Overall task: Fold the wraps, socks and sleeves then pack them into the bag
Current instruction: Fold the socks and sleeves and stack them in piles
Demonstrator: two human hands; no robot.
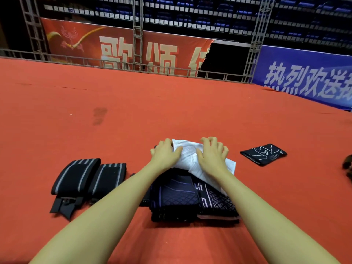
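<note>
Your left hand (166, 151) and right hand (213, 153) both lie on the white sleeve (187, 155), palms down. The left fingers curl over its far left edge; the right fingers are bent and spread on its top, so whether that hand pinches the cloth you cannot tell. The white sleeve rests on the far end of a pile of dark patterned sleeves (192, 197), near you at the middle of the red carpet (133, 111). Left of the pile lie two black wraps (88, 177) with grey stripes, side by side and touching. To the right, well apart, lies one folded black sleeve (263, 154).
</note>
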